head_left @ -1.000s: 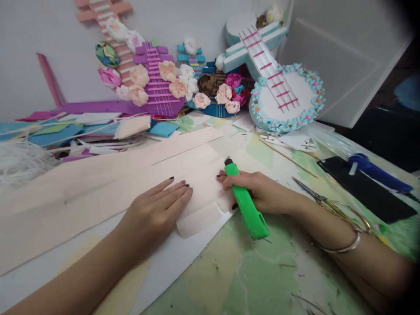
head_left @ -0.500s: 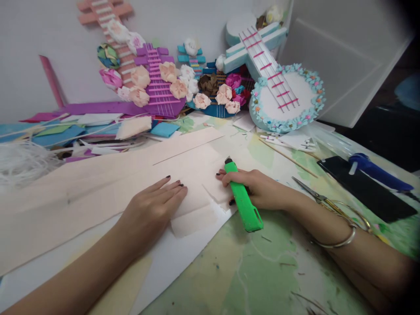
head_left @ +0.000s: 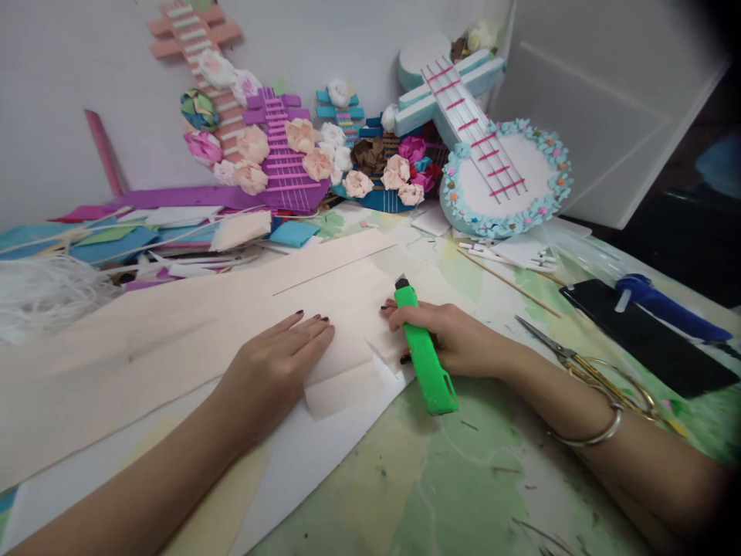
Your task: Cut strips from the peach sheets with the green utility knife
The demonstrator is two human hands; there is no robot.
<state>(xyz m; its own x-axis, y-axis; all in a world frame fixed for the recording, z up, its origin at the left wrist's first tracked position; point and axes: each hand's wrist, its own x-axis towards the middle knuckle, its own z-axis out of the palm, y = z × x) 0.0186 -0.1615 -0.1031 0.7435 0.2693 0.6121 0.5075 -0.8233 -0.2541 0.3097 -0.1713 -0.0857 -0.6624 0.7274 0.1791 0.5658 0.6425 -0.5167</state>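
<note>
A long sheet of pale peach paper [head_left: 174, 332] stretches over the table, with a straight slit near its far edge. White paper [head_left: 289, 479] lies beneath it. My left hand [head_left: 283, 351] rests flat on the peach paper, fingers stretched out and holding nothing. In my right hand [head_left: 451, 332] is a green utility knife [head_left: 425, 363], its dark tip pointing away from me. The right fingertips touch the near right part of the peach paper, where a cut corner shows white underneath. Part of the right fingers is hidden behind the knife.
Scissors [head_left: 570, 359] lie by my right forearm, beside a black phone-like slab [head_left: 642, 332] and a blue glue gun [head_left: 671, 305]. Flower-trimmed model guitars [head_left: 503, 177] line the back. White string [head_left: 52, 297] and coloured paper pieces [head_left: 116, 239] are at left.
The view has shifted slightly, so the back items sit a little lower and further right. My right hand and the utility knife have moved very slightly left; my left hand stays flat.
</note>
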